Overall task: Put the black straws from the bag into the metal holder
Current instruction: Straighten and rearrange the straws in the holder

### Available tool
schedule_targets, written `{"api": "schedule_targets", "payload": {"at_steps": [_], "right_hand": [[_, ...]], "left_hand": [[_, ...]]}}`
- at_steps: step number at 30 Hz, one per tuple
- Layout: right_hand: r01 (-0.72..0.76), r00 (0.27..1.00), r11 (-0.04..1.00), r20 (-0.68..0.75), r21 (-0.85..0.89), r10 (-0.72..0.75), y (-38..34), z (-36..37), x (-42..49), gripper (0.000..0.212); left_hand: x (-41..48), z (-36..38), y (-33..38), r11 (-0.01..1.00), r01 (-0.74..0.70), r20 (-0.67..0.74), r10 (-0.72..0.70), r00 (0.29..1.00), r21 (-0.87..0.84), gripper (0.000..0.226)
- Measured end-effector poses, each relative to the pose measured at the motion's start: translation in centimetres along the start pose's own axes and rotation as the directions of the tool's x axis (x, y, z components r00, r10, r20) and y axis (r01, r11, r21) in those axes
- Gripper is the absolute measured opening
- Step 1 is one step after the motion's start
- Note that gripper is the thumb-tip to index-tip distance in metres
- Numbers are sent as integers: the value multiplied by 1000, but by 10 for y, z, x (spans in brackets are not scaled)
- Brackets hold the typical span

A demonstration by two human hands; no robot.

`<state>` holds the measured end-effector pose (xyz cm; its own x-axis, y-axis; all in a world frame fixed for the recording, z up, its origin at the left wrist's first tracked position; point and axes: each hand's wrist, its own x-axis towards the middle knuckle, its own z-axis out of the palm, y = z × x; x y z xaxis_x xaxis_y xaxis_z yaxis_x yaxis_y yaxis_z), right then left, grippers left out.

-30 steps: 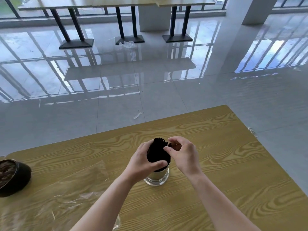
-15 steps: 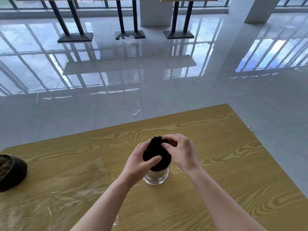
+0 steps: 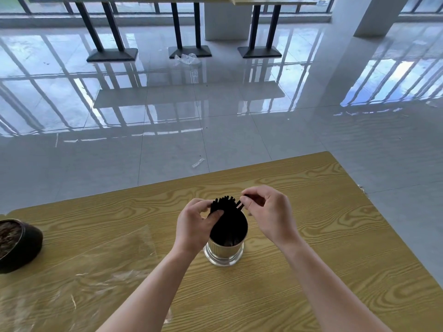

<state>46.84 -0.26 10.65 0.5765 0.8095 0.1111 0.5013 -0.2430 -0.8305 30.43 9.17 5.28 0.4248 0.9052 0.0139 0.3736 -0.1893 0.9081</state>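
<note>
On the wooden table, the metal holder stands upright with the black straws bunched inside; their lower ends are lost in the dark interior. Left hand wraps the bundle, thumb across it, hiding the holder's left wall. Right hand pinches a couple of straws near the tips. Versus 0.5 s ago, the right hand has shifted right, off the bundle top. Clear plastic bag lies flat at left; dark bowl cut off by the frame edge. No readable writing.
</note>
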Motion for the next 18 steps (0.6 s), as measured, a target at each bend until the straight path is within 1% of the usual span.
{"api": "schedule_targets", "payload": {"at_steps": [4, 5, 8, 10, 12, 15, 16, 17, 18], "right_hand": [[94, 993, 996, -74, 6, -93, -19, -28, 4, 12], [103, 991, 995, -89, 15, -101, -24, -36, 4, 13], [115, 987, 993, -119, 28, -111, -36, -55, 5, 13], [132, 982, 989, -142, 67, -121, -43, -66, 4, 12], [168, 973, 981, -174, 99, -150, -49, -74, 2, 13], [231, 950, 967, -240, 107, -201, -56, -83, -2, 11], [253, 939, 961, -266, 111, -217, -57, -86, -4, 10], [273, 929, 954, -293, 123, -228, -59, -87, -5, 10], [293, 918, 946, -319, 140, -237, -60, -86, -6, 10]], "left_hand": [[-6, -2, 1, 999, -19, -23, 20, 1000, 46, 43], [-8, -3, 0, 999, -18, -31, 20, 999, 42, 47], [-19, -4, 2, 999, -27, -46, 28, 999, 25, 49], [-27, -4, 6, 1000, -28, -59, 29, 998, 13, 50], [-35, -4, 11, 999, -41, -114, 45, 992, 33, 48], [-47, -2, 23, 984, -137, -237, 161, 958, 117, 26], [-52, 0, 29, 978, -171, -243, 196, 950, 123, 21], [-56, 2, 36, 977, -193, -217, 209, 954, 92, 19], [-59, 4, 44, 979, -198, -156, 202, 967, 38, 16]]}}
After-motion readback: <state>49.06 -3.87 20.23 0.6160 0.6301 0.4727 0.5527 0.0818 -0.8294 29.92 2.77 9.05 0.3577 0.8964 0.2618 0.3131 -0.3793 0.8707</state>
